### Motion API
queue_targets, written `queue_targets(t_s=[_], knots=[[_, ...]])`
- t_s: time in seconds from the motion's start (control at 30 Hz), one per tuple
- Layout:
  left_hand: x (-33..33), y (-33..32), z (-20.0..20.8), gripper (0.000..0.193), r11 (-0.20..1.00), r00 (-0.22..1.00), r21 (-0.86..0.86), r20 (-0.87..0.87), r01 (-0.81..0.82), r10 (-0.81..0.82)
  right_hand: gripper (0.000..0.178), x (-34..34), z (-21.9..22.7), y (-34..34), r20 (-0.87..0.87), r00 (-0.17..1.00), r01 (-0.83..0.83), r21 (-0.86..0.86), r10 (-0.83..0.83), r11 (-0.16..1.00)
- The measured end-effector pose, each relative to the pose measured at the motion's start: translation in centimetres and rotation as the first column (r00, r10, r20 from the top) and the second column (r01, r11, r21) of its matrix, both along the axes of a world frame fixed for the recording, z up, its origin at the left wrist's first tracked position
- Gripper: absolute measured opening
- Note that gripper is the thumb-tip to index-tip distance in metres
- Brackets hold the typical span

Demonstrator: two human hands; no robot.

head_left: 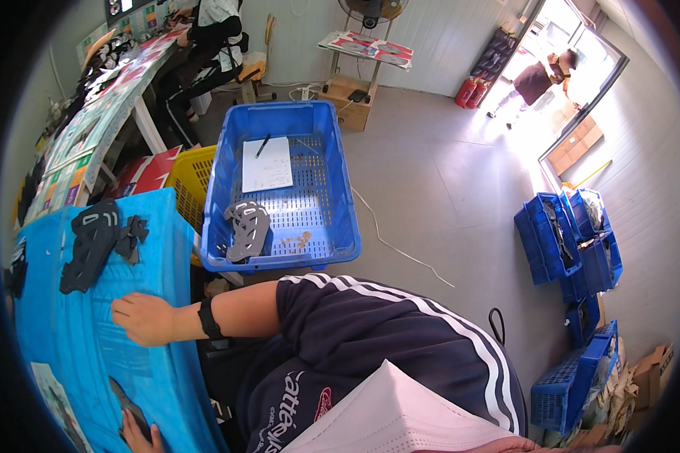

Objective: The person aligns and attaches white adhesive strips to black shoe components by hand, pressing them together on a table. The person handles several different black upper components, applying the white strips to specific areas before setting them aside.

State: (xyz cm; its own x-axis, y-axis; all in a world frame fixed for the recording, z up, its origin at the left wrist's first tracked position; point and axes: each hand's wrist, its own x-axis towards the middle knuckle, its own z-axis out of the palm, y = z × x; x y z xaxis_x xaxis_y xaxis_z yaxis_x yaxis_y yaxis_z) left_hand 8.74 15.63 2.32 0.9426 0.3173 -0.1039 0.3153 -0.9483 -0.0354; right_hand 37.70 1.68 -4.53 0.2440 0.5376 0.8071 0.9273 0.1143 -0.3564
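My right hand (142, 318), a black band on its wrist, rests on the blue-covered table (147, 279). Its fingers are curled in, and whatever they may hold is hidden. Lower down, my left hand (140, 436) is on a narrow dark grey piece (132, 404), with the fingers over it and the thumb to one side; the picture's edge cuts this hand off. Beyond my right hand lies a stack of dark grey cut pieces (92, 245), shaped like shoe uppers with slots. Smaller grey pieces (132, 235) lie beside it.
A blue crate (282, 262) beside the table holds a paper sheet (267, 170), a pen (263, 146) and more grey pieces (248, 230). A yellow crate (191, 177) stands behind. Blue crates (544, 241) line the right. One person sits at a bench; another is by the doorway.
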Motion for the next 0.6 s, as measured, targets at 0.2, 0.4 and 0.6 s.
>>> queue_targets(t_s=[0.2,0.4,0.6], knots=[[-0.5,-1.2,-0.8,0.064,0.992,0.956,-0.041,0.275,0.120,-0.104,0.023,0.0,-0.1,0.1,0.004,1.000,-0.002,0.005,0.002,1.000],[1.1,-4.9,1.4,0.059,0.981,0.984,-0.187,0.179,0.044,-0.010,0.023,0.0,-0.2,0.1,0.001,1.000,-0.003,0.015,0.003,1.000],[2.6,-7.2,0.9,0.049,0.596,0.646,-0.611,0.174,-0.521,0.743,0.022,0.1,-0.2,0.1,0.002,1.000,-0.005,0.012,0.005,1.000]])
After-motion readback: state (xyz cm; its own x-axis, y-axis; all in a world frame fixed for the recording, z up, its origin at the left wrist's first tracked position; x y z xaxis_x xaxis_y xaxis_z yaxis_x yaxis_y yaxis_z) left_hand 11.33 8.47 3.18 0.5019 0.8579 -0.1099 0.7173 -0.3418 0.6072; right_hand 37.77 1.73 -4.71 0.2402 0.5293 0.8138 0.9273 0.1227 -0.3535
